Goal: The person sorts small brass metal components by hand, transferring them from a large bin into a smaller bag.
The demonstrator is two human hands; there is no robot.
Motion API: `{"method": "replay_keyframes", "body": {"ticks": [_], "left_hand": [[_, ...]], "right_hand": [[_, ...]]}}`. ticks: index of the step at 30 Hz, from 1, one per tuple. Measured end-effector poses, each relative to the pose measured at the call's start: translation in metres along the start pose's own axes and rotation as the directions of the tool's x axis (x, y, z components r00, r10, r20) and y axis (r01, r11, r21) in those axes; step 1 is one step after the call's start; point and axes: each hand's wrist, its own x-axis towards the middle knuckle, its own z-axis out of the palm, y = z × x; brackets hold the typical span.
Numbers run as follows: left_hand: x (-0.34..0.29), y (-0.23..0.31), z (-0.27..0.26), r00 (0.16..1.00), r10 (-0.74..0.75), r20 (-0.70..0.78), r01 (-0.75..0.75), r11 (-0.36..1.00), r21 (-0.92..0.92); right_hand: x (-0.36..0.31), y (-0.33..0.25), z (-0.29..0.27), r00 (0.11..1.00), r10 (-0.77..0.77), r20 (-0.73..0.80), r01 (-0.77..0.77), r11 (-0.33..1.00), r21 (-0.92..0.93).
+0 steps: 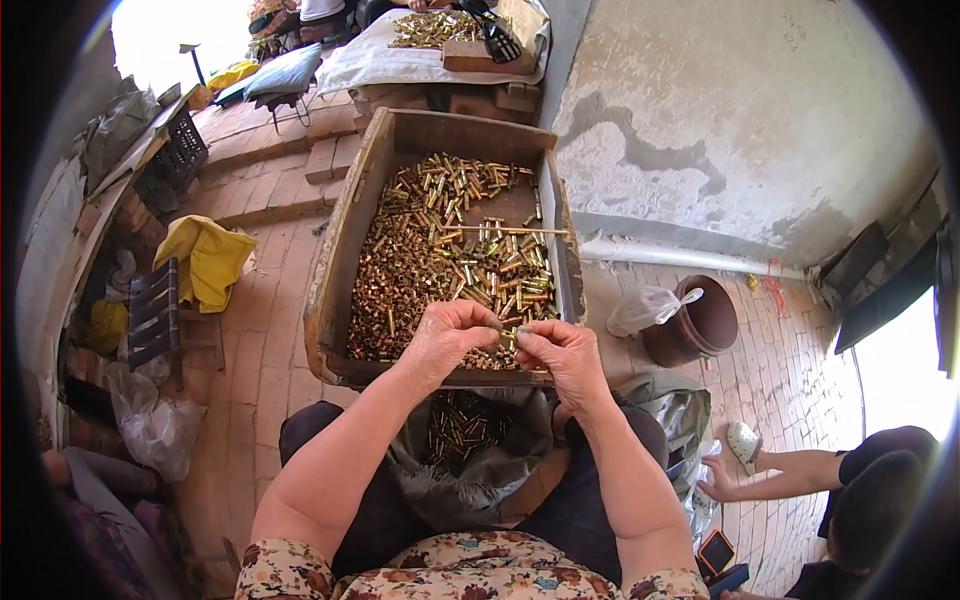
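Note:
My left hand (452,336) and my right hand (566,358) meet over the near end of a wooden box (332,250). Between their pinched fingertips is a small brass-coloured metal piece (509,335), partly covered by the fingers. Many loose metal parts (400,290) fill much of the box: short coppery ones on the left and near side, longer rod-like golden ones (480,275) towards the right and back. A thin stick (505,230) lies across the box's right half. Below the box, between my knees, a dark cloth sack (440,490) holds more long metal pieces (465,425).
Behind the box, a cloth-covered table (365,65) carries another heap of parts. A brown bucket (705,325) with a plastic bag (645,310) stands at right. A person's arm (790,475) reaches in at lower right. On the left are a small stool (155,310) and yellow cloth (205,260).

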Motion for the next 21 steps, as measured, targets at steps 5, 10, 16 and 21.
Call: {"method": "replay_keyframes", "body": {"ticks": [5,10,16,21], "left_hand": [[-0.003,0.003,-0.001,1.0,0.004,0.003,-0.005,0.998,0.058],[-0.007,0.001,0.0,1.0,0.012,-0.008,-0.012,0.997,0.082],[-0.011,0.002,0.001,1.0,0.008,-0.002,-0.008,0.999,0.032],[-0.012,0.006,0.009,0.998,0.056,-0.011,-0.054,0.988,0.147]], "right_hand": [[0.0,0.001,0.003,1.0,-0.016,-0.019,0.017,0.999,0.047],[-0.002,0.004,0.008,0.983,-0.176,-0.054,0.173,0.984,-0.053],[0.0,0.01,0.007,0.991,-0.132,-0.037,0.135,0.982,0.132],[-0.001,0.013,0.004,0.997,-0.06,-0.05,0.07,0.972,0.222]]}}
